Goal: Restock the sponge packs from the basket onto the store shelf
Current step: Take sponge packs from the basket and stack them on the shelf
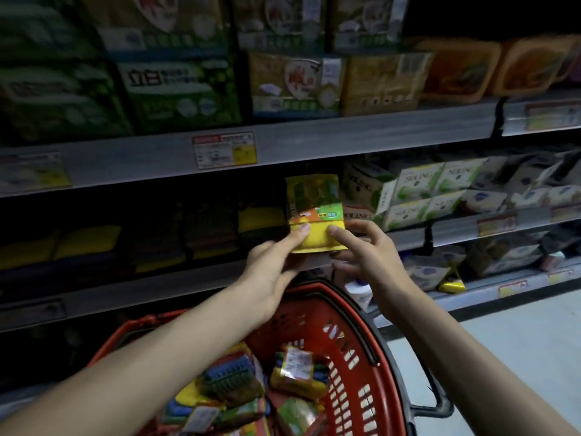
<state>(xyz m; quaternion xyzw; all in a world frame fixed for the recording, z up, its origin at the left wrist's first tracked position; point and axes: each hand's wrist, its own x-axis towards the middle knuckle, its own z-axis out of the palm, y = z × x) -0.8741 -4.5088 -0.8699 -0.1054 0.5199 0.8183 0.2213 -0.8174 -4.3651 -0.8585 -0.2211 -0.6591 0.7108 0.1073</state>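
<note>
Landmark: a red-and-yellow price tag sat on a grey front rail.
Furniture: the grey metal store shelf carried that tag and ran in tiers above and below it.
Above the tag: green bags with white lettering stood beside gold-and-white packs.
Up and right of the tag: orange packs.
Below and right of the tag: white-and-green SOLING boxes.
Floor: pale grey floor, far below and right of the tag.
Light: dim, with deep shadow below and left of the tag.

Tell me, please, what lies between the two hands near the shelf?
In the head view, the yellow lower end of one sponge pack lies between the left hand and the right hand; both pinch it.
</note>
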